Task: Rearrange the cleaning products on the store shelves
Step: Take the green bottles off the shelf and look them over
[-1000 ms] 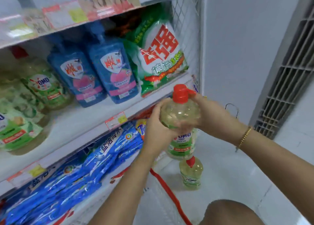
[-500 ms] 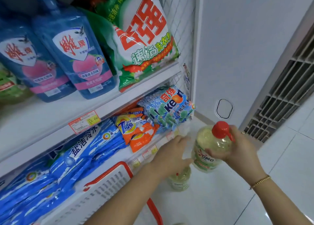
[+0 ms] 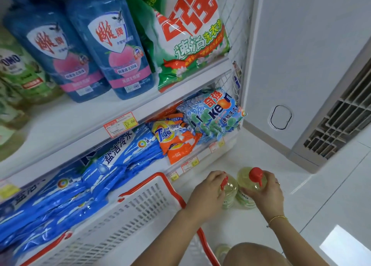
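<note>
Gripping the left bottle (image 3: 230,190) in the left hand (image 3: 207,191) and the right bottle (image 3: 243,178) in the right hand (image 3: 266,194), hold both upright, side by side between the hands.

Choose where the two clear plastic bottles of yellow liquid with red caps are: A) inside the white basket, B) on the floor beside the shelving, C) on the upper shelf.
B: the left hand grips the left bottle and the right hand the right bottle, side by side on the white floor, outside the white red-rimmed plastic basket.
</note>
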The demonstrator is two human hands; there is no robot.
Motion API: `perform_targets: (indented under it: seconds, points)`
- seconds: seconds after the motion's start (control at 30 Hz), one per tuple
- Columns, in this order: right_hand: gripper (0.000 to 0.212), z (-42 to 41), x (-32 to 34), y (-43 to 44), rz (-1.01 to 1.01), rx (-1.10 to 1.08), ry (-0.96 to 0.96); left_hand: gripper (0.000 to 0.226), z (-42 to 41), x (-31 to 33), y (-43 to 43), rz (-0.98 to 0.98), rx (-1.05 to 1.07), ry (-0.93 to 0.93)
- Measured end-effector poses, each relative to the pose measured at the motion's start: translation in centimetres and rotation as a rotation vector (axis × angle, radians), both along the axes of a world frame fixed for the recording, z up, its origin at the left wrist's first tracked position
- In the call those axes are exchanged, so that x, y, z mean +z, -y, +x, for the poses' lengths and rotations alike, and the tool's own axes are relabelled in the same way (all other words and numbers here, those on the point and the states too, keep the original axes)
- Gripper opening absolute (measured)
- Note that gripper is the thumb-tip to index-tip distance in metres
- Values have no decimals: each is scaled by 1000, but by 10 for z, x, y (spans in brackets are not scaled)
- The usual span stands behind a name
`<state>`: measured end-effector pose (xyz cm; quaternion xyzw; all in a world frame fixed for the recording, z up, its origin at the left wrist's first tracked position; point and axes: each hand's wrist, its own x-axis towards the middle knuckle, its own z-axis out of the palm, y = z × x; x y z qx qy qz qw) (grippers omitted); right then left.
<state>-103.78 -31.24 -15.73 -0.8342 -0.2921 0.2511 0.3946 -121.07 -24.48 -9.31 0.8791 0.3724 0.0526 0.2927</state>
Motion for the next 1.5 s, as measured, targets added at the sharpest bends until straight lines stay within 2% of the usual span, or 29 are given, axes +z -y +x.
perform_targets:
  seconds: [0.1, 0.2, 0.33, 0.37, 0.47, 0.5, 0.6, 0.7, 0.77, 0.83, 0.93, 1.03, 1.13, 1.2, 1.23, 1.3, 1.33, 1.5]
  points:
    - [77, -1, 5, 4, -40, 33, -34, 55, 0, 1, 2, -71, 34, 24]
    - [73, 7, 37, -4, -214, 159, -71, 48, 1, 12, 2, -173, 119, 31]
    - [65, 12, 125, -26, -412, 485, 124, 14, -15, 53, -3, -215, 284, 191]
    - [58, 5, 151, -32, -409, 567, 205, 15, -25, 67, -7, -176, 314, 219]
    - [19, -32, 225, -53, -222, 745, 361, 32, -68, 113, -21, 0, 405, 272]
    - [14, -49, 246, -62, -132, 779, 401, 37, -87, 128, -26, 82, 450, 330]
    - [20, -107, 292, -94, 184, 827, 453, 33, -158, 164, -44, 334, 626, 494]
    - [17, -164, 317, -133, 365, 956, 452, 11, -235, 184, -67, 566, 719, 488]
    - [18, -200, 328, -165, 414, 1008, 419, 19, -278, 191, -80, 737, 793, 409]
    - [19, -235, 334, -199, 460, 1000, 320, 30, -319, 191, -94, 846, 986, 459]
    - [29, -292, 324, -246, 410, 998, 114, 51, -357, 186, -114, 737, 1207, 693]
    - [35, -341, 301, -283, 283, 973, 39, 65, -368, 177, -126, 591, 1185, 817]
    - [33, -378, 289, -314, 194, 971, 34, 71, -372, 175, -129, 517, 1181, 844]
    - [31, -398, 286, -336, 204, 909, 79, 72, -373, 175, -127, 467, 1196, 869]
    - [40, -405, 285, -346, 232, 858, 44, 71, -373, 175, -126, 455, 1204, 889]
    - [74, -414, 282, -362, 323, 706, -40, 70, -373, 176, -125, 427, 1212, 942]
    - [80, -416, 282, -366, 364, 666, -49, 70, -374, 177, -125, 409, 1213, 973]
    - [77, -416, 287, -377, 423, 584, -15, 71, -373, 180, -126, 351, 1217, 1055]
